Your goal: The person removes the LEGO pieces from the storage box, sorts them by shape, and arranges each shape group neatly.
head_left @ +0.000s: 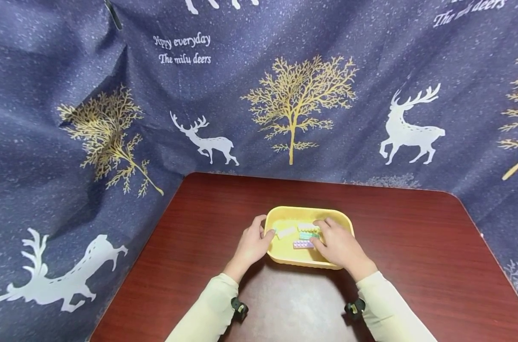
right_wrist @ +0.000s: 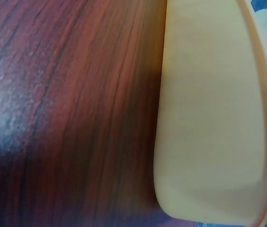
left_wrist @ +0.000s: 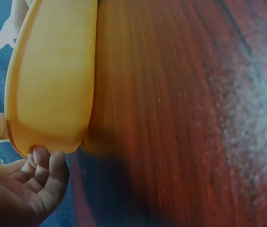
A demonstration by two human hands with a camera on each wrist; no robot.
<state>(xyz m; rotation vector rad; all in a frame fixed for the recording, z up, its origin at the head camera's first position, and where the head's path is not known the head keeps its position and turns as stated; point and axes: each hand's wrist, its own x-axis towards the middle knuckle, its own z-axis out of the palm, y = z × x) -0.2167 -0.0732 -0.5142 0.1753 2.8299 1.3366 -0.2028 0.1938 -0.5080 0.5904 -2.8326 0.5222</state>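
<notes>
A yellow plastic tub (head_left: 284,259) stands on the table with several toy building bricks inside. My left hand (head_left: 254,242) grips its left end, the thumb over the rim and the other fingers outside against the wall, as the left wrist view also shows. Near that thumb lies a pale yellow brick (head_left: 286,232). My right hand (head_left: 338,243) reaches into the right half of the tub, thumb and fingers spread apart over the bricks. By its fingertips are a yellow brick (head_left: 305,227), a mint green brick (head_left: 306,235) and a purple studded brick (head_left: 302,244). The right wrist view hides these fingers behind the tub wall.
The tub rests on a dark red wood-grain table (head_left: 413,247) with a glare patch in front. A dark blue cloth (head_left: 344,38) printed with deer and trees hangs behind and at the left. Black wrist cameras (head_left: 239,308) sit under both pale sleeves.
</notes>
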